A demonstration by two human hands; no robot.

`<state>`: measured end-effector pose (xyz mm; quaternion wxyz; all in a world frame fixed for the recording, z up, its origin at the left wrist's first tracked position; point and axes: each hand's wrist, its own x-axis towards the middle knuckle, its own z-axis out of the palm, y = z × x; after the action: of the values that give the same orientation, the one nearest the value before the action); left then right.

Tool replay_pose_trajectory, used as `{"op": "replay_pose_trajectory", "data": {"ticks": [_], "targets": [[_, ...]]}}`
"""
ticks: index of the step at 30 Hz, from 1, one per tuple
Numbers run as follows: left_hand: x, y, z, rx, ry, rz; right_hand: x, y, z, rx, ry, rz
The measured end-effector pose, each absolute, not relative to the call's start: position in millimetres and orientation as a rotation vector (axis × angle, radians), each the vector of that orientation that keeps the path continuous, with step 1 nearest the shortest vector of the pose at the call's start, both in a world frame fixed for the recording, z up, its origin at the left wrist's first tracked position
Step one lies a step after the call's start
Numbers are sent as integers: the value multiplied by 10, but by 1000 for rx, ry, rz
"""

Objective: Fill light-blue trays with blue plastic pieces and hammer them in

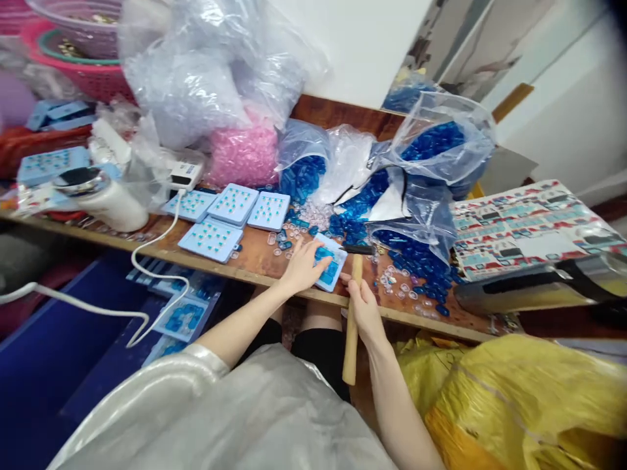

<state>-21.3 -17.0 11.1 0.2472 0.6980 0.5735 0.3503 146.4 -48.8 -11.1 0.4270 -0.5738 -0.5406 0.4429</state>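
My right hand [363,303] is wrapped round the wooden handle of a hammer [351,346]. The hammer's dark head lies just above the table, beside a light blue square plastic panel [337,247]. Translucent blue plastic pieces [329,266] sit in that panel. Over its left side rests my left hand [304,264], fingers stretched out and spread. My right fingertips are close to the panel's lower right corner; whether they touch it I cannot tell. To the left lie several similar panels [213,240] dotted with small teal bits.
Loose blue pieces [431,282] and clear pieces [399,285] are scattered on the wooden table [257,260]. Open bags of blue pieces [434,140] and a pink-filled bag [245,153] stand behind. A white cable [166,243] hangs over the front edge. Yellow sacks [519,398] are at lower right.
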Motion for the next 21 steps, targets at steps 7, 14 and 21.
{"op": "replay_pose_trajectory", "data": {"ticks": [7,14,21], "targets": [[-295,-195,321,1460,1410,1225,1530,-518,-137,-1372,-1263,1195],[-1834,-1630,212,773,934,732,1572,-526,-145,-1314,-1251,1176],[-2867,-3357,-542,-66,1698,1176,1508,-504,-157,-1381,-1324,1101]]}}
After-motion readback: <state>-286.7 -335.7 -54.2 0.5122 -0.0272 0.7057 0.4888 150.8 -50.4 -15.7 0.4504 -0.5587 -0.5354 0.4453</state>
